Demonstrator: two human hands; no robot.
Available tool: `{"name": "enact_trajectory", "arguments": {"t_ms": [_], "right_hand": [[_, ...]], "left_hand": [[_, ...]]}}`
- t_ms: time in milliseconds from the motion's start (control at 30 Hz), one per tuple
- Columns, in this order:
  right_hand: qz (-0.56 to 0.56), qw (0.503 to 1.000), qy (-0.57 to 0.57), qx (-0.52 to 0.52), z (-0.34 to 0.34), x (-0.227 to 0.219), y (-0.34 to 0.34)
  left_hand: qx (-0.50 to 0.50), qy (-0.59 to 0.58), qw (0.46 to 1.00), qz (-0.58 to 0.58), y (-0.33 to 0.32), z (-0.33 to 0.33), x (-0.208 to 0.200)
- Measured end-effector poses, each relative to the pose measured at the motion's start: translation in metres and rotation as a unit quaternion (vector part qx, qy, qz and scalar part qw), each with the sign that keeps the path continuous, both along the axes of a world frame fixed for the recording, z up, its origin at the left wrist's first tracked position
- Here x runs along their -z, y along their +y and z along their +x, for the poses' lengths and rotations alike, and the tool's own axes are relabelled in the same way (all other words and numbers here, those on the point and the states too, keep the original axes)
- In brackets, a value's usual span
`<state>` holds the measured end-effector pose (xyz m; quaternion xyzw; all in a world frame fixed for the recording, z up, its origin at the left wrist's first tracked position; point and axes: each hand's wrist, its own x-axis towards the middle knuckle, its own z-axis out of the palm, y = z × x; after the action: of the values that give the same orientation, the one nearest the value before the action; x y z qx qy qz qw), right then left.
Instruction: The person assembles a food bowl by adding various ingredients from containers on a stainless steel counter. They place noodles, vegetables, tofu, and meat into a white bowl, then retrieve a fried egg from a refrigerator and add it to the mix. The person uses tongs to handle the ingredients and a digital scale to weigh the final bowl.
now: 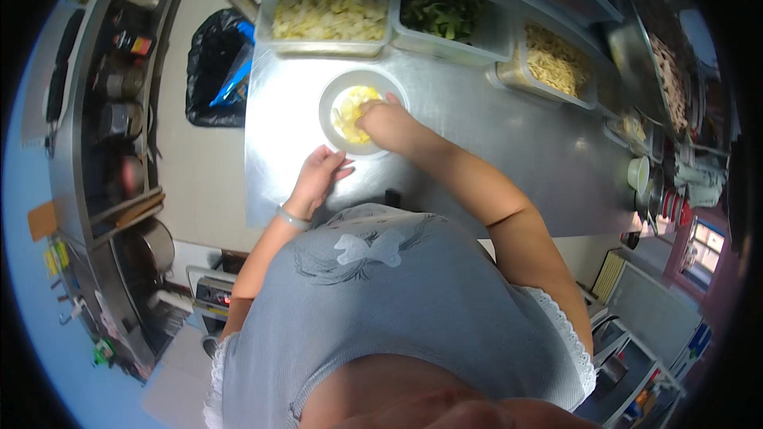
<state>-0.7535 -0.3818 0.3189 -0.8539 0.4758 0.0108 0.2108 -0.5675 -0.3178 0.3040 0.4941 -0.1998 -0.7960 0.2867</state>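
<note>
A round white bowl [334, 95] stands on the steel counter [493, 143] and holds pale yellow chopped food [350, 107]. My right hand [385, 121] reaches into the bowl, fingers closed down on the yellow food. My left hand [319, 172] rests on the counter just below the bowl's near rim, fingers loosely apart, holding nothing. A light bracelet circles the left wrist.
Behind the bowl stand clear tubs: pale chopped vegetable [330, 6], green leaves [441, 9], yellowish shreds [556, 59]. A black bag [213, 71] sits on the floor left of the counter. Shelves with pots and jars [119, 111] line the left. Cups [640, 175] sit at right.
</note>
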Motion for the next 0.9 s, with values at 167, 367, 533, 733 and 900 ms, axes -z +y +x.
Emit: {"name": "enact_trajectory", "arguments": {"t_ms": [167,367,533,733,900], "right_hand": [[-0.018,0.973,-0.221,0.068,-0.032,-0.025,-0.01],[-0.13,0.928,-0.118,0.328,-0.119,-0.047,-0.117],[-0.141,0.945,0.088,0.281,-0.137,-0.015,-0.167],[-0.142,0.912,-0.106,0.371,-0.152,-0.017,-0.167],[-0.06,0.736,-0.478,0.476,-0.21,0.04,-0.155]], "left_hand": [[0.054,-0.003,0.998,0.011,-0.005,-0.011,-0.007],[0.08,-0.024,0.997,0.002,-0.017,-0.024,-0.002],[0.082,-0.023,0.996,-0.004,-0.02,-0.03,0.001],[0.094,-0.014,0.995,-0.009,-0.022,-0.035,-0.002],[0.125,-0.007,0.992,-0.018,-0.026,-0.05,0.001]]}}
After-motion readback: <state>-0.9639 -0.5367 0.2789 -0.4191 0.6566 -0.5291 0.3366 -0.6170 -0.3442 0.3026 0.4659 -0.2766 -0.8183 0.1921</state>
